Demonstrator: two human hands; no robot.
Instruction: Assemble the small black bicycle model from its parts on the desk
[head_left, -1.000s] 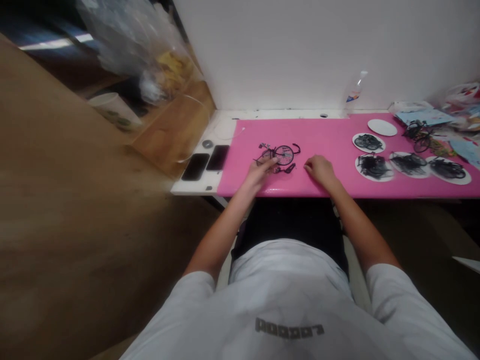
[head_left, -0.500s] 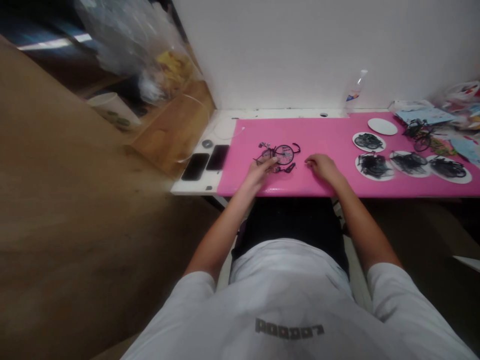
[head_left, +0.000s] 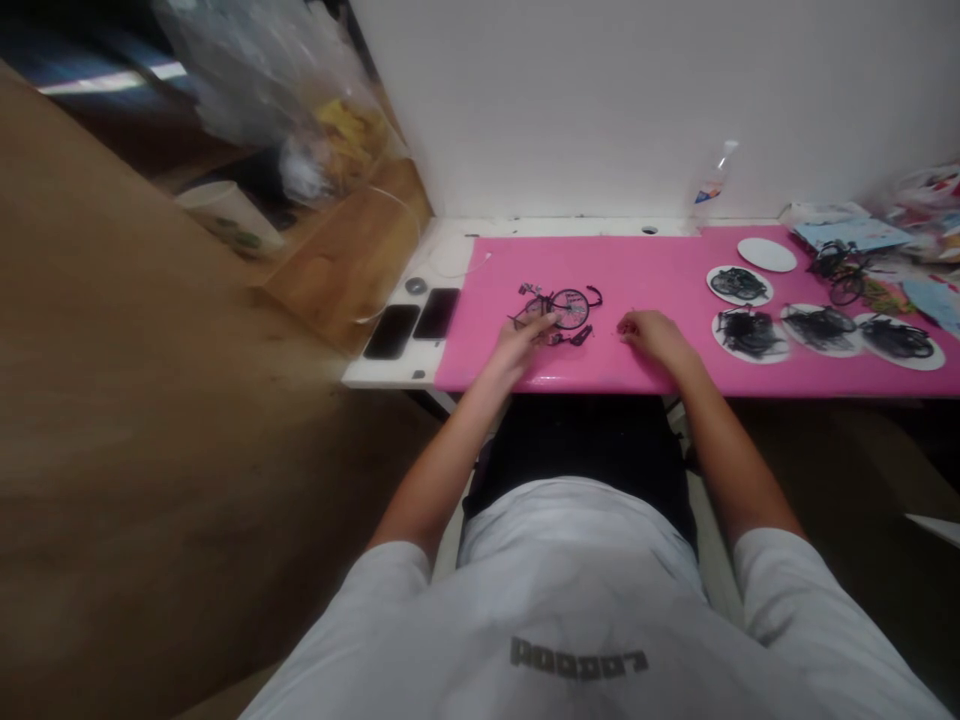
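My left hand (head_left: 525, 342) is closed on a small black model bicycle (head_left: 571, 309), thumb and fingers gripping its frame over the pink mat (head_left: 645, 270). The wheel points away to the right of my fingers. Beside it lie loose black parts: a curved piece (head_left: 595, 296) past the wheel and a dark piece (head_left: 581, 336) below it. To the right, apart from the bicycle, my right hand (head_left: 651, 335) rests low over the mat with its fingers curled together. Tiny dark specks show around its fingertips; what it pinches, if anything, is too small to tell.
Several white plates bear black model parts, such as this front plate (head_left: 750, 333); a bare plate (head_left: 766, 254) is behind. A finished-looking model bicycle (head_left: 844, 270) stands among packets at right. Two dark phones (head_left: 391, 332) lie at left. A clear bottle (head_left: 716, 178) stands by the wall.
My right hand has shifted slightly to the right, and its fingers are more curled in. My left hand and the model bicycle have stayed in place.
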